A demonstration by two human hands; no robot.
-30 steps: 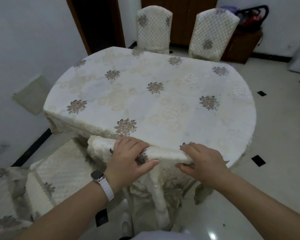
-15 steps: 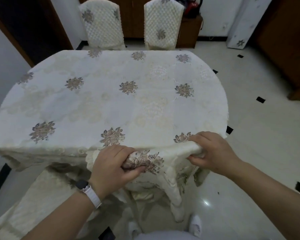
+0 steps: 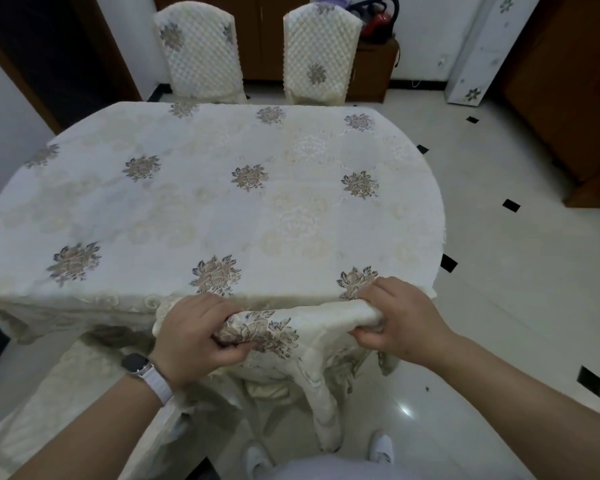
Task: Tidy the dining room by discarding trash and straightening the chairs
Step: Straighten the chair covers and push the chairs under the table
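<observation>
Filling the middle of the frame, oval bench (image 3: 222,202) under a cream cloth dotted with flower patches. Running down the right side, pale tiled floor (image 3: 499,306) with small black diamonds. Standing upright just behind the bench's far edge at the top of the frame, far-left chair (image 3: 200,53) and far-right chair (image 3: 317,57), both in quilted cream covers. Standing at the near edge, lower centre, near chair (image 3: 312,327), its flowered cover bunched along the top of the back, right up against the cloth's hanging edge. Gripping that top from either end: left hand (image 3: 194,336) curled over the left part, thumb underneath, fabric wadded in the fist; right hand (image 3: 400,318) closed round the right end, fingers on top, thumb below. Strapped on the left wrist, white-banded watch (image 3: 142,367). Showing at the bottom edge, white shoes (image 3: 381,445), one either side of the near chair's draped leg.
</observation>
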